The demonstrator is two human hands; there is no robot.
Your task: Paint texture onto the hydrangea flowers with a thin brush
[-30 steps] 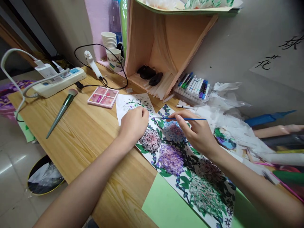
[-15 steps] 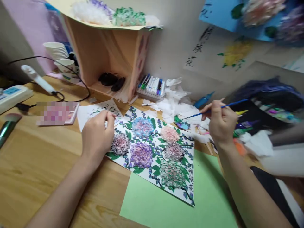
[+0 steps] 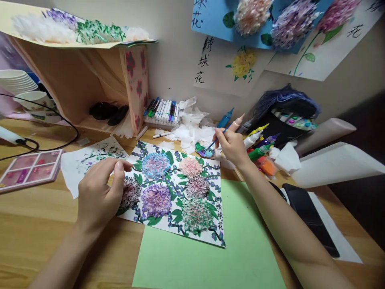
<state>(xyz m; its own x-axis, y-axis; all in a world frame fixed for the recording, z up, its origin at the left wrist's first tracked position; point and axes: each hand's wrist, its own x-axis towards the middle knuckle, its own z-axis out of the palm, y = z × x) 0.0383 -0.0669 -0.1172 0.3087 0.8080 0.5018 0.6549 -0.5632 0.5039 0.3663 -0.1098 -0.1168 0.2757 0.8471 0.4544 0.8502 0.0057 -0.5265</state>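
My right hand (image 3: pixel 233 146) grips a thin blue paintbrush (image 3: pixel 217 137), its tip down in a small palette (image 3: pixel 205 150) of green, purple and blue paint. Beneath my left hand (image 3: pixel 100 190) lies the left edge of a white painting (image 3: pixel 177 228). The left fingers are bent loosely with the thumb apart, and I see nothing in them. Raised, textured flower heads in blue, pink, purple and green cover the painting, among green leaves and small purple dabs. Part of it rests on a light green sheet (image 3: pixel 192 265). A paint-smeared scrap of paper (image 3: pixel 70 172) sticks out behind my left hand.
Markers in a clear tray (image 3: pixel 162 114) and crumpled tissues (image 3: pixel 189 134) stand at the back. Paint bottles (image 3: pixel 260 150) are right of my right hand. A peach box (image 3: pixel 136 88), paper cups (image 3: pixel 36 104), a cable and a pink palette case (image 3: pixel 31 170) are on the left.
The view has swung right, so the things appear further left. My right hand has lowered the paintbrush, bringing its tip into the palette's paint. My left hand stays by the painting's left edge.
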